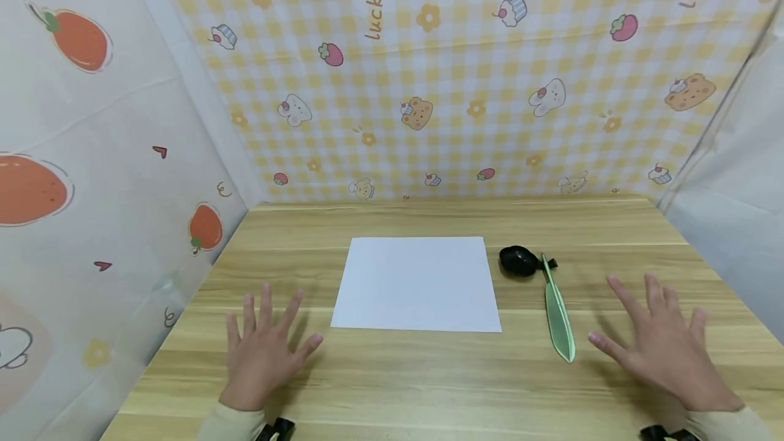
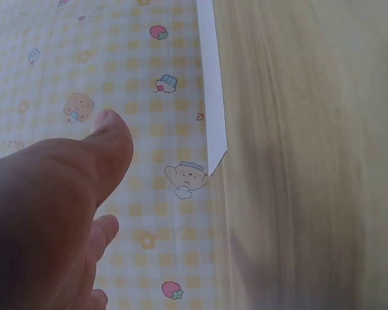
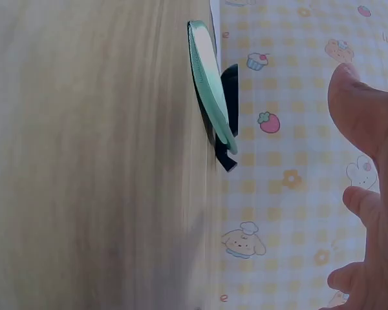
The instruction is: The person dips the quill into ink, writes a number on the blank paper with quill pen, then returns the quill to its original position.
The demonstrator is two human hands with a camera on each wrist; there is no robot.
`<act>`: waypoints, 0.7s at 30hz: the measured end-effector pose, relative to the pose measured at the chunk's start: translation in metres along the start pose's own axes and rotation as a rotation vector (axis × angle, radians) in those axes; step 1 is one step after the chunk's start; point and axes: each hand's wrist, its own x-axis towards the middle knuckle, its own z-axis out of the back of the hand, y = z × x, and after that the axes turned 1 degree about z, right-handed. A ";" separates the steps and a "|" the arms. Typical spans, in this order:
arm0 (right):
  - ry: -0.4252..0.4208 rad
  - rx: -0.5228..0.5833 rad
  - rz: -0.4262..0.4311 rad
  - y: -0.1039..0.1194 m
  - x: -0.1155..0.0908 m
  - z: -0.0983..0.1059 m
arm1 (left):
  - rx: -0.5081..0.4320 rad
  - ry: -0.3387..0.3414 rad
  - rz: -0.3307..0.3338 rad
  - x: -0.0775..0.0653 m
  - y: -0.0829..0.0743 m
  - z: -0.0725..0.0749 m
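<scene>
A white sheet of paper (image 1: 418, 284) lies flat on the wooden table; its edge (image 2: 213, 103) also shows in the left wrist view. To its right is a glossy black rounded object (image 1: 518, 261) with a short narrow end, its kind unclear. A green leaf- or feather-shaped item (image 1: 559, 318) has its thin stem lying across that narrow end. My left hand (image 1: 260, 352), fingers spread, is left of the paper and holds nothing. On the other side, my right hand (image 1: 667, 352) is spread to the right of the green item, apart from it and holding nothing.
Behind the wooden table (image 1: 416, 386) hangs a yellow checked cloth (image 1: 380, 87) with cartoon prints. White cloth with fruit prints (image 1: 122, 114) bounds the left side, and a plain white one (image 1: 741, 155) the right. Dark straps (image 1: 278, 429) circle both wrists.
</scene>
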 end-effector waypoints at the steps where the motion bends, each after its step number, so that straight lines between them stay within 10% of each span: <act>1: 0.000 0.007 0.005 -0.001 0.001 0.000 | -0.004 -0.002 -0.003 0.000 0.000 0.000; 21: 0.016 0.174 0.099 -0.015 0.034 0.014 | -0.072 0.007 -0.115 0.023 0.003 0.007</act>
